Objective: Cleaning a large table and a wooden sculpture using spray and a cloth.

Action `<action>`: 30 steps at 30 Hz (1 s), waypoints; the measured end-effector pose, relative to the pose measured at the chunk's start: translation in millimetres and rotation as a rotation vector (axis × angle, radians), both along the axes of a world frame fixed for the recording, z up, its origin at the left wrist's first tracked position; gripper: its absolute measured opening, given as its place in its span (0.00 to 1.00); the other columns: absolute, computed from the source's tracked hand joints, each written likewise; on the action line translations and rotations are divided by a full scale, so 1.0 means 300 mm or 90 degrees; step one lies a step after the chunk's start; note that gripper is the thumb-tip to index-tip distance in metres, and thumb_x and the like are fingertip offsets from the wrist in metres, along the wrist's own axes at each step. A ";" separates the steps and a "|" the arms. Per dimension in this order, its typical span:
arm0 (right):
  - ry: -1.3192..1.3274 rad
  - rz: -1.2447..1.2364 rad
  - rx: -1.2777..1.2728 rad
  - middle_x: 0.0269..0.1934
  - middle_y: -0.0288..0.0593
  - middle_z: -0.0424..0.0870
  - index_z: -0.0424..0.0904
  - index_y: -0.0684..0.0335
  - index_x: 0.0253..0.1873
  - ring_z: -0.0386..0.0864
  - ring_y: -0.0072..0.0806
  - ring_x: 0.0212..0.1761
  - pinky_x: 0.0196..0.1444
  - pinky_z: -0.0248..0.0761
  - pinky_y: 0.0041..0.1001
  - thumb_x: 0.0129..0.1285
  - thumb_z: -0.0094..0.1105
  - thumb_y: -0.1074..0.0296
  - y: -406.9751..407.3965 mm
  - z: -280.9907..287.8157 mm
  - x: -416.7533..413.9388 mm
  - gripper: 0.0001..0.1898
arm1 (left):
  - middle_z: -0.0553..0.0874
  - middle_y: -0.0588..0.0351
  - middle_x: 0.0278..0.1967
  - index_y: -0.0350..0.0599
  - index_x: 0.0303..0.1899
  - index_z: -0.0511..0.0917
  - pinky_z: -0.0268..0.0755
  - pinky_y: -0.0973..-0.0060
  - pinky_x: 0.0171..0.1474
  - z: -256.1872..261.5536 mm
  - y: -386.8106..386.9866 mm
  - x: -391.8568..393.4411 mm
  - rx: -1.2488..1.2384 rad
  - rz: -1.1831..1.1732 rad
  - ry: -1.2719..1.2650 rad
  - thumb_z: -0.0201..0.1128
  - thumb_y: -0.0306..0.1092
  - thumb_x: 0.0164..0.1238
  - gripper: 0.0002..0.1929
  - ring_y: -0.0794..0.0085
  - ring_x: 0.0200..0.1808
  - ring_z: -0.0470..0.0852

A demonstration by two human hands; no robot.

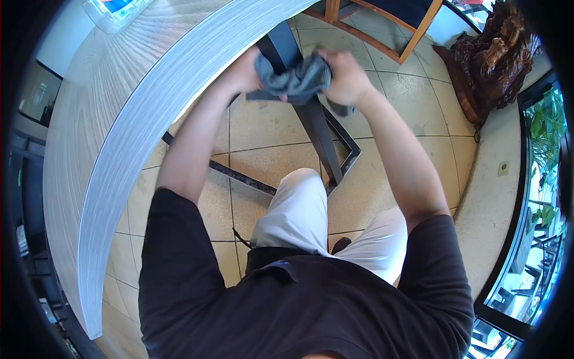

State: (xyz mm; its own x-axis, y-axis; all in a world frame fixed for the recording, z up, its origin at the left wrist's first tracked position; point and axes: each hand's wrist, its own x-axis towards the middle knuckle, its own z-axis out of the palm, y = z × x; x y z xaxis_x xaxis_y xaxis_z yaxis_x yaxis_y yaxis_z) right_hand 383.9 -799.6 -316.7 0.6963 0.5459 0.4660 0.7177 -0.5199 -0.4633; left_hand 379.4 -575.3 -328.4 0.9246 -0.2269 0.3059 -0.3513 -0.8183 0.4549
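A crumpled grey cloth [293, 83] lies across the front of a dark metal table leg [316, 130], stretched between my two hands. My right hand [349, 77] grips its right end, and a loose part of it hangs below that hand. At the cloth's left end is my left hand [245, 72], closed on it beside the leg and close under the tabletop edge [148, 85]. Some of its fingers are hidden behind the cloth and the leg. Both hands look slightly blurred.
On the wood-grain tabletop [85, 121] stands a clear plastic bottle [117, 13] with a label. The table's black base frame [244, 177] lies on the tiled floor [264, 123] by my knees. A wooden chair [401, 40] and a carved wood sculpture [493, 67] stand beyond, near a window [545, 179].
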 end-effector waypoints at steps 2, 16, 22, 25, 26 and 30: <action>-0.053 -0.037 -0.014 0.32 0.51 0.77 0.69 0.57 0.43 0.74 0.48 0.38 0.39 0.69 0.38 0.47 0.55 0.63 0.048 0.102 -0.010 0.16 | 0.79 0.53 0.40 0.40 0.43 0.73 0.66 0.76 0.48 0.014 0.104 0.043 0.081 0.078 -0.082 0.70 0.34 0.38 0.24 0.74 0.44 0.76; 0.002 0.206 0.279 0.35 0.59 0.74 0.62 0.63 0.48 0.72 0.53 0.40 0.39 0.65 0.41 0.54 0.50 0.59 0.044 -0.046 0.084 0.20 | 0.82 0.52 0.31 0.41 0.32 0.79 0.71 0.72 0.37 -0.127 -0.018 0.115 -0.208 0.005 -0.588 0.51 0.42 0.55 0.15 0.65 0.33 0.81; -0.033 0.147 0.186 0.30 0.52 0.76 0.64 0.56 0.44 0.73 0.50 0.36 0.35 0.67 0.41 0.50 0.52 0.65 -0.037 -0.318 0.067 0.15 | 0.83 0.54 0.28 0.42 0.28 0.80 0.71 0.74 0.34 -0.468 -0.063 0.080 -0.142 0.013 -0.537 0.51 0.42 0.55 0.14 0.65 0.31 0.81; 0.002 0.144 0.136 0.32 0.51 0.76 0.65 0.57 0.44 0.73 0.50 0.36 0.36 0.66 0.40 0.49 0.52 0.68 -0.123 -0.438 0.069 0.16 | 0.83 0.53 0.28 0.39 0.28 0.79 0.71 0.72 0.33 -0.616 -0.175 0.043 -0.115 0.088 -0.488 0.49 0.49 0.56 0.21 0.66 0.30 0.81; 0.007 0.140 0.102 0.33 0.50 0.75 0.66 0.59 0.45 0.72 0.49 0.37 0.37 0.66 0.38 0.48 0.53 0.69 -0.139 -0.472 0.061 0.16 | 0.82 0.51 0.27 0.38 0.28 0.78 0.71 0.71 0.33 -0.692 -0.205 0.030 -0.394 0.094 -0.414 0.49 0.52 0.54 0.22 0.65 0.30 0.81; 0.102 0.097 0.070 0.34 0.49 0.75 0.66 0.58 0.44 0.72 0.49 0.39 0.37 0.65 0.38 0.46 0.55 0.69 -0.196 -0.584 -0.007 0.18 | 0.81 0.52 0.30 0.37 0.31 0.77 0.72 0.71 0.37 -0.939 -0.211 -0.061 -0.500 0.130 -0.301 0.53 0.53 0.52 0.24 0.66 0.33 0.80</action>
